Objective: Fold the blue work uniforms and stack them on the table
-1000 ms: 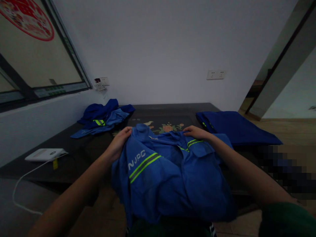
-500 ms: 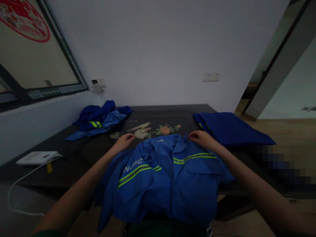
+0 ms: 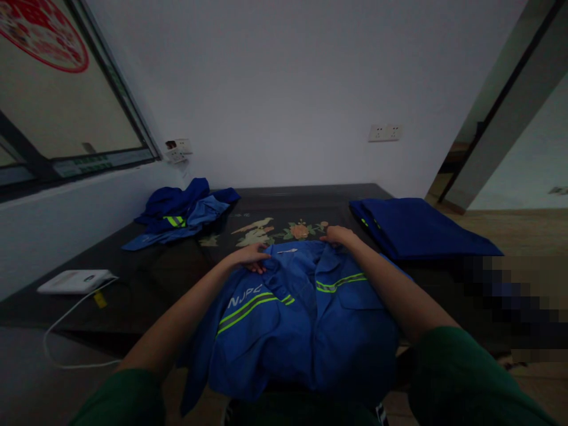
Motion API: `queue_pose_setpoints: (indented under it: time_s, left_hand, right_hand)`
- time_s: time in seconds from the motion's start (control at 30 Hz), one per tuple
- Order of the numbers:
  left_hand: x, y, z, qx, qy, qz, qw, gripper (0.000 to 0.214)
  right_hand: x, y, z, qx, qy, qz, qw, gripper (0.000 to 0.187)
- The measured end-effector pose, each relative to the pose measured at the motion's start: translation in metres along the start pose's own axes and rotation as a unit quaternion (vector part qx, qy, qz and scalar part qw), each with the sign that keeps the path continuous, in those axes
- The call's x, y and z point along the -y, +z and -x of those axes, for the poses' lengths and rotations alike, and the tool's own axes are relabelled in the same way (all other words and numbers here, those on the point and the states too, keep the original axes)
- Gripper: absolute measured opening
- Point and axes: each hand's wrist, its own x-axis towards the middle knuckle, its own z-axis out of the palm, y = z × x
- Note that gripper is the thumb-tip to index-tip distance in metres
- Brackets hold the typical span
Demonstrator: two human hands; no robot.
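Our blue jacket [image 3: 290, 328] lies over the near edge of the table [image 3: 155, 272], likely light, soft and floppy, best gripped by its collar [image 3: 329, 260], where our left hand [image 3: 251, 257] has loosely parted fingers and our right hand [image 3: 341, 236] curled ones, though we cannot tell whether either pinches cloth.

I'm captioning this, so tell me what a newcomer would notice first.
The blue jacket with bright stripes comes first, at the near edge of the dark table, left hand and right hand at its collar. Beyond it, a bird and flower picture stands out on the table; at upper left, a round red decoration shows on the window.
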Motion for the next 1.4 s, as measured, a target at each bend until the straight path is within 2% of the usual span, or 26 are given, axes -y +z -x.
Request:
queue_pose_setpoints:
  time_s: [0.07, 0.1, 0.17, 0.23, 0.37, 0.43, 0.5, 0.6, 0.7, 0.77, 0.87, 0.93, 1.03, 1.1, 1.27, 1.4]
  left_hand:
    - [0.002, -0.004, 0.006, 0.049, -0.075, 0.049, 0.995, 0.059]
    - [0.004, -0.006, 0.010, 0.063, -0.085, 0.089, 0.990, 0.066]
    - [0.006, -0.010, 0.019, 0.061, -0.047, 0.181, 0.981, 0.077]
    - [0.009, -0.013, 0.028, 0.043, -0.008, 0.260, 0.965, 0.083]
    - [0.012, -0.011, 0.045, -0.005, 0.041, 0.358, 0.933, 0.088]
    - [0.015, -0.006, 0.051, -0.007, 0.053, 0.356, 0.933, 0.089]
    - [0.020, -0.001, 0.053, -0.013, 0.065, 0.299, 0.952, 0.090]
    - [0.030, 0.003, 0.051, -0.083, 0.083, 0.094, 0.989, 0.090]
    - [0.040, -0.003, 0.052, -0.156, 0.080, -0.126, 0.977, 0.080]
    - [0.045, -0.009, 0.058, -0.167, 0.083, -0.204, 0.961, 0.067]
    - [0.050, -0.018, 0.070, -0.143, 0.070, -0.250, 0.955, 0.052]
    - [0.051, -0.021, 0.074, -0.122, 0.058, -0.266, 0.954, 0.046]
    - [0.048, -0.018, 0.073, -0.111, 0.053, -0.302, 0.945, 0.037]
    - [0.045, -0.014, 0.069, -0.100, 0.040, -0.329, 0.938, 0.032]
    - [0.038, -0.012, 0.065, -0.086, 0.021, -0.359, 0.929, 0.027]
    - [0.035, -0.022, 0.068, -0.122, 0.045, -0.325, 0.937, 0.018]
  right_hand:
    - [-0.007, 0.000, -0.003, 0.039, -0.022, -0.009, 0.999, 0.041]
    - [-0.011, -0.001, -0.004, 0.061, -0.036, -0.021, 0.997, 0.042]
    - [-0.017, -0.001, -0.005, 0.102, -0.061, -0.063, 0.991, 0.044]
    - [-0.023, -0.001, -0.004, 0.115, -0.079, -0.112, 0.984, 0.042]
    - [-0.029, -0.003, 0.002, 0.047, -0.108, -0.173, 0.978, 0.028]
    - [-0.027, -0.004, 0.008, 0.009, -0.114, -0.189, 0.975, 0.024]
    - [-0.022, -0.005, 0.014, -0.024, -0.118, -0.187, 0.975, 0.023]
    - [-0.017, -0.004, 0.023, -0.055, -0.146, -0.149, 0.976, 0.022]
    - [-0.024, 0.000, 0.029, -0.038, -0.183, -0.118, 0.975, 0.027]
    - [-0.039, 0.003, 0.033, -0.024, -0.195, -0.138, 0.971, 0.031]
    - [-0.066, 0.007, 0.039, -0.031, -0.178, -0.185, 0.966, 0.028]
    - [-0.079, 0.009, 0.042, -0.010, -0.169, -0.199, 0.965, 0.026]
    - [-0.085, 0.016, 0.044, 0.054, -0.194, -0.199, 0.959, 0.029]
    - [-0.082, 0.023, 0.044, 0.068, -0.210, -0.183, 0.958, 0.031]
    - [-0.075, 0.038, 0.041, 0.040, -0.227, -0.163, 0.959, 0.028]
    - [-0.079, 0.034, 0.046, -0.039, -0.242, -0.185, 0.952, 0.027]
